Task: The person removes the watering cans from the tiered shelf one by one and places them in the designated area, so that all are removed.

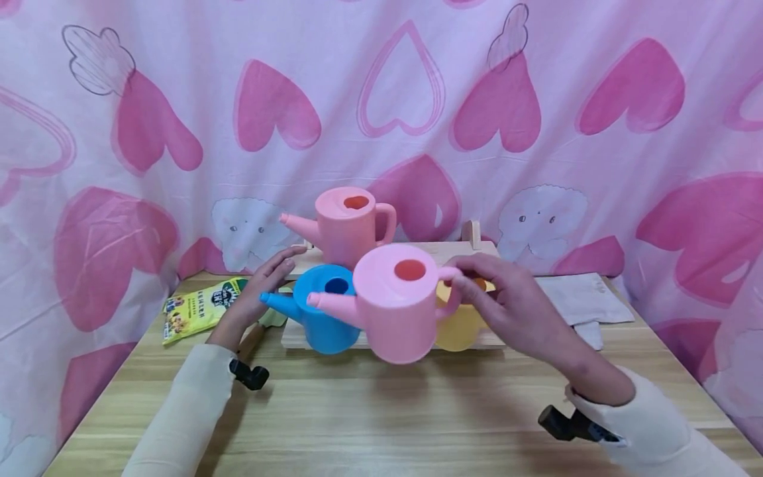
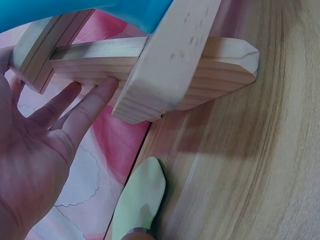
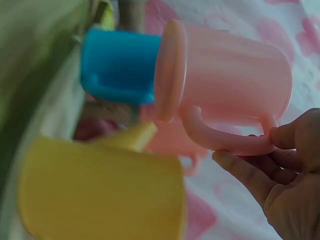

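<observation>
My right hand (image 1: 518, 301) pinches the handle of a light pink watering can (image 1: 396, 318) between thumb and fingers. The can hangs upright in front of a wooden two-tier stand (image 1: 429, 250), spout to the left. On the lower tier are a blue watering can (image 1: 328, 324) and a yellow watering can (image 1: 456, 324), both partly hidden by the held can. A salmon-pink watering can (image 1: 346, 228) stands on the upper tier. At the stand's left end is my left hand (image 1: 259, 298), its fingertips right at a side rail (image 2: 95, 65) in the left wrist view.
On the left lies a yellow printed packet (image 1: 199, 310). A small tool with a pale green, spade-shaped blade (image 2: 142, 192) rests on the wooden table (image 1: 381, 424) beside the stand. Folded whitish cloths (image 1: 584, 298) lie to the right. A pink heart-patterned curtain (image 1: 334, 146) hangs behind.
</observation>
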`<state>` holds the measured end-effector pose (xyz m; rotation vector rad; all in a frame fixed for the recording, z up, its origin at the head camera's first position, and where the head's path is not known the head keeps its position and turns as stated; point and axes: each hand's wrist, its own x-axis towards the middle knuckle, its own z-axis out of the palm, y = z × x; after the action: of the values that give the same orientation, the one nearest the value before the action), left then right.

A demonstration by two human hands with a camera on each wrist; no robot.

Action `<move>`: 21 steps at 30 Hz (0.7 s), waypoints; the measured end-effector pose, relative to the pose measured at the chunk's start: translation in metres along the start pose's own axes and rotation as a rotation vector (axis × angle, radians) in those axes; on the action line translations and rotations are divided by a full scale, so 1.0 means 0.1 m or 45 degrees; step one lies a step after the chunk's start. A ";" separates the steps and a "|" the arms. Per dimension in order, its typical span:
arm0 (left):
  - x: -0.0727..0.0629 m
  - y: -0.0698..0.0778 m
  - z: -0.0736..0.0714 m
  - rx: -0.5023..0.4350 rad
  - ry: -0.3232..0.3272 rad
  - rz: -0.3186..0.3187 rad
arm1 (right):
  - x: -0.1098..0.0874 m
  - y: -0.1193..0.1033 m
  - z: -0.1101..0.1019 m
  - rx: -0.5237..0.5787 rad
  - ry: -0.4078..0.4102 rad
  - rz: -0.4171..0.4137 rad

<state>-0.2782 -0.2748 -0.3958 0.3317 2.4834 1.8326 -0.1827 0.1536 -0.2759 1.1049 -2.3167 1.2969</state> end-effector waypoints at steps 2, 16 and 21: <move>0.00 0.00 0.00 -0.006 -0.001 -0.001 | -0.04 0.00 0.10 0.054 -0.039 0.030; 0.00 -0.01 0.01 0.011 0.005 0.019 | -0.34 0.10 0.77 0.336 -0.271 0.204; -0.01 -0.01 0.02 0.029 0.017 0.016 | -0.37 0.18 1.00 0.361 -0.307 0.191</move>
<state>-0.2772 -0.2730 -0.3973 0.3380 2.5186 1.8182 -0.1574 0.0961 -0.3636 1.2551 -2.4836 1.6742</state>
